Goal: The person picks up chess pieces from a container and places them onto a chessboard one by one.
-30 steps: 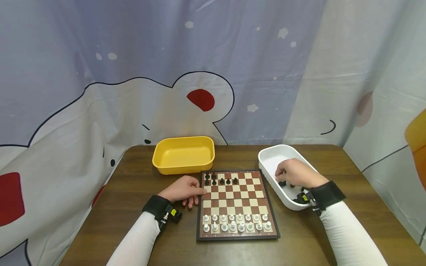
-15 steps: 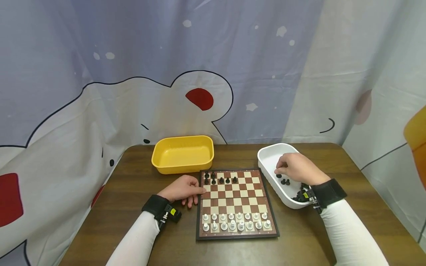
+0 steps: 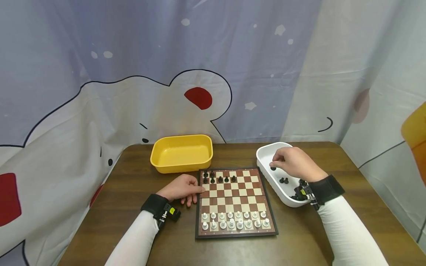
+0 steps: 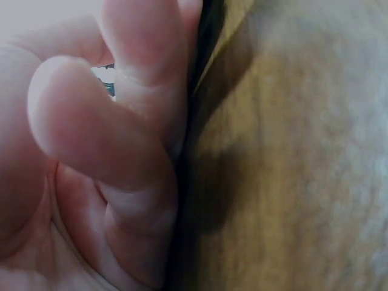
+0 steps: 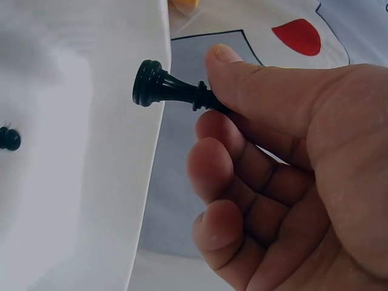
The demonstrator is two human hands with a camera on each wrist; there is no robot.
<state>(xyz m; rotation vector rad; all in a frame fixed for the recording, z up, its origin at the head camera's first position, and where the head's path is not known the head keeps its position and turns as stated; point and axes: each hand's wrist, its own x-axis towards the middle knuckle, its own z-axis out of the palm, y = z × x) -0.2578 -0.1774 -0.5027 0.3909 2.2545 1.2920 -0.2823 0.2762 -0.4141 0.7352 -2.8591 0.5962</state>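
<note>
My right hand [image 3: 294,162] is over the far part of the white tub [image 3: 265,150], pinching a black chess piece [image 5: 163,88] between thumb and forefinger. The piece's round base and collar show in the right wrist view; its top is hidden by the fingers. At the left edge of the chessboard [image 3: 226,201], my left hand [image 3: 181,189] holds the rim, thumb on top and fingers curled beside it. Black pieces [image 3: 212,176] stand in the board's far left part, a short back row with several pawns in front. Two full rows of white pieces [image 3: 231,223] line the near side.
More black pieces [image 3: 284,180] lie in the white tub, some partly behind the right wrist. A yellow tub [image 3: 181,168] stands behind the board to the left. Everything rests on a brown wooden table [image 3: 139,162] with a printed curtain [image 3: 146,107] behind it.
My right hand has risen and moved slightly toward the tub's far left, and the black chess piece now shows below its fingertips. The left hand stays at the chessboard's edge.
</note>
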